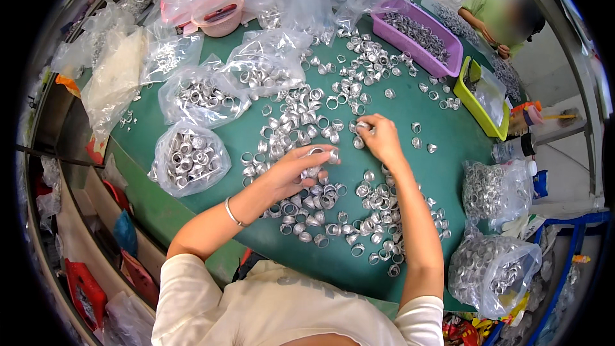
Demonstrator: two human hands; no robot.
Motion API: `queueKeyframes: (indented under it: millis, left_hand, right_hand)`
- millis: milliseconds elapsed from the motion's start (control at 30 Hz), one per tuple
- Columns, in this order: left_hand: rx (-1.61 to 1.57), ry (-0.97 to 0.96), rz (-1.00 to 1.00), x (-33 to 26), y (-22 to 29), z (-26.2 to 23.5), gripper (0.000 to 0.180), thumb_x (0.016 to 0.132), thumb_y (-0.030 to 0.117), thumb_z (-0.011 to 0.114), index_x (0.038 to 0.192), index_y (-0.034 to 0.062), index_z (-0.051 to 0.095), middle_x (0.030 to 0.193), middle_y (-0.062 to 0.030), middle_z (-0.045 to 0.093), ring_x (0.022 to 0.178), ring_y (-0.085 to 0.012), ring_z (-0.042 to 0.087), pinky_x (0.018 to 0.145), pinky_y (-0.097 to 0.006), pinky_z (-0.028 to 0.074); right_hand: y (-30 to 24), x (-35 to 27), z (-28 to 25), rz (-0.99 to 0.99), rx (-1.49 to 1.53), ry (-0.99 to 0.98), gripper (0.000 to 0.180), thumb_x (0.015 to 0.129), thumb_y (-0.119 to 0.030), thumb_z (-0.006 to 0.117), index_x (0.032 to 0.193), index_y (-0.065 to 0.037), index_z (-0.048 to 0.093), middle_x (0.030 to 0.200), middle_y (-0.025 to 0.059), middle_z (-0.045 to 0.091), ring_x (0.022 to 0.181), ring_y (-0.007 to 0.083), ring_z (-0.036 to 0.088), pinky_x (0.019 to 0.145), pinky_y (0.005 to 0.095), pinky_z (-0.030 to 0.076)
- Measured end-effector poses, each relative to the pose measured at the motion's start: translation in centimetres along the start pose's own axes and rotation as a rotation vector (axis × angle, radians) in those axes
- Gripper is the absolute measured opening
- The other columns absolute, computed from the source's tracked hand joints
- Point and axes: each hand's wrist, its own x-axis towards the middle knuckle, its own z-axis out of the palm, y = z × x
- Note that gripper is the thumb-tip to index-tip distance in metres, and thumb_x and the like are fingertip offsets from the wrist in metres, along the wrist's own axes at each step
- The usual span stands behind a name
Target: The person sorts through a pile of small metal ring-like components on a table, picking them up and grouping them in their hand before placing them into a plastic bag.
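Observation:
Many small silver metal rings [301, 122] lie scattered over a green table [442, 173]. My left hand [298, 166] rests on the pile at the centre, its fingers pinched on a ring [317, 152]. My right hand [379, 138] is just to the right and a little farther away, fingertips closed on another ring [362, 126]. More rings [378, 211] lie heaped between and under my forearms. A thin bracelet [234, 213] circles my left wrist.
Clear plastic bags of rings [189, 157] sit at the left and back, more bags [490, 269] at the right edge. A purple tray [426, 35] of rings and a yellow-green tray [477, 99] stand at the back right. Another person [496, 16] sits beyond.

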Motion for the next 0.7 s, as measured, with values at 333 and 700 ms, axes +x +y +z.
queueKeyframes:
  millis: [333, 700]
  left_hand:
    - [-0.445, -0.080, 0.087, -2.6, -1.0, 1.0, 0.046, 0.094, 0.044, 0.039, 0.121, 0.0076, 0.049, 0.113, -0.0189, 0.056, 0.079, -0.0209, 0.061, 0.037, -0.017, 0.044]
    - [-0.621, -0.149, 0.061, -4.1, -3.4, 0.5, 0.039, 0.094, 0.037, 0.043, 0.117, 0.0072, 0.052, 0.113, -0.0193, 0.056, 0.085, -0.0245, 0.064, 0.041, -0.022, 0.045]
  right_hand:
    - [-0.5, 0.7, 1.1, -0.280, 0.291, -0.017, 0.017, 0.072, 0.000, 0.059, 0.088, 0.002, 0.056, 0.104, 0.0133, 0.060, 0.088, 0.0321, 0.058, 0.075, 0.0366, 0.047]
    - [-3.2, 1.9, 1.8, -0.197, 0.195, -0.064, 0.019, 0.070, -0.001, 0.062, 0.088, -0.001, 0.057, 0.085, 0.0113, 0.062, 0.080, 0.0278, 0.061, 0.071, 0.0364, 0.046]
